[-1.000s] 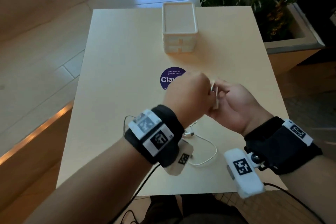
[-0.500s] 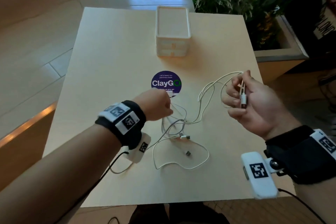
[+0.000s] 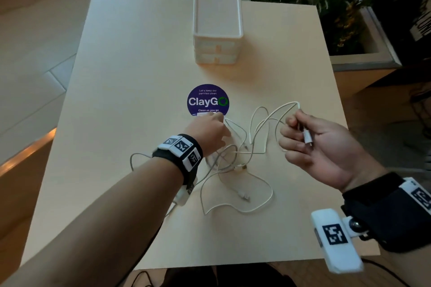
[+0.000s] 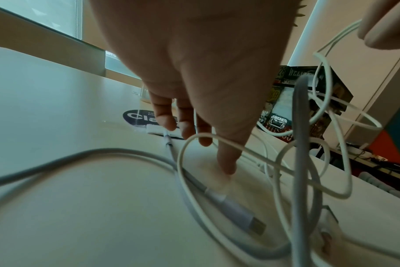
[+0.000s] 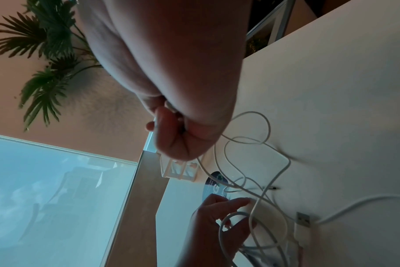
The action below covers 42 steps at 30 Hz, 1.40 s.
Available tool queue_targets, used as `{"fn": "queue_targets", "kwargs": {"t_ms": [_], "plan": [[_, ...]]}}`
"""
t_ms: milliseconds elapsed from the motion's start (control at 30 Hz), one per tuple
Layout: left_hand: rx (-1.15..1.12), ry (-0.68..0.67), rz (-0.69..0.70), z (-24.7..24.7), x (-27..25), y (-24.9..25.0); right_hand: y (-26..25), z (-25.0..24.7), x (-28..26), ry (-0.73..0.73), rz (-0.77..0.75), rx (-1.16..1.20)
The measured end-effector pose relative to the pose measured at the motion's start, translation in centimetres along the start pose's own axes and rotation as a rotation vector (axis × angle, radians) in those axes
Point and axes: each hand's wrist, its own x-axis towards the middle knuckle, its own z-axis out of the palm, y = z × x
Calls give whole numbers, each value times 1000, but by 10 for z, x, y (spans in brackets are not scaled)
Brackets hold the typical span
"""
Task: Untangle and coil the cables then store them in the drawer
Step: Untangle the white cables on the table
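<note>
Several white cables (image 3: 250,155) lie tangled on the middle of the light wooden table (image 3: 130,105). My right hand (image 3: 296,128) is raised above the table's right side and pinches a doubled length of white cable, whose plug (image 3: 307,138) lies across the palm. From it the cable arcs down into the tangle. My left hand (image 3: 220,121) reaches down at the tangle's far left, fingers fairly straight, one fingertip (image 4: 226,164) on the table. A white plug (image 4: 158,129) lies by those fingers on the sticker. The white two-drawer box (image 3: 217,30) stands shut at the back.
A round purple ClayGo sticker (image 3: 208,100) marks the table just beyond my left hand. A USB plug (image 4: 237,215) lies under my left wrist. A planter (image 3: 349,30) with green plants stands beyond the table's right edge. Floor lies to the left.
My hands, joined a second ago, have drawn apart. The left went down to the table by the sticker; the right moved right, stretching its cable out of the tangle.
</note>
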Motion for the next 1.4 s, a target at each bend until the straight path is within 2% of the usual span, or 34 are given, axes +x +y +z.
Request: {"fn": "queue_targets", "kwargs": {"t_ms": [133,300,467,633,733,800,867,967,1100,1133,1233,1333,1400], "plan": [[42,77,29,1,7,7,-1,-2,3,21,-60,82],[8,7,183,1,13,14,1,-10,-4,30,-39,58],[-13,-64,139,-6,25,18,13,-15,-9,41,-27,6],[71,-78,161,-27,6,10,21,-14,-5,139,-122,31],[112,23,245,-59,-16,5,22,-2,3,189,-160,-54],[119,126,321,-82,-27,10,24,15,12,164,-164,-168],[82,206,391,-101,-35,19,24,34,19,131,-154,-281],[-12,272,422,-111,-41,25,22,54,27,143,-165,-403],[-249,372,404,-107,-44,18,24,60,29,184,-191,-610],[-298,383,390,-105,-43,17,27,60,29,152,-170,-574],[-445,379,343,-97,-43,21,30,53,29,20,-58,-250],[-800,361,151,-93,-40,13,29,44,35,31,-41,-208],[-960,429,3,-92,-38,-2,26,36,36,59,-56,-225]]}}
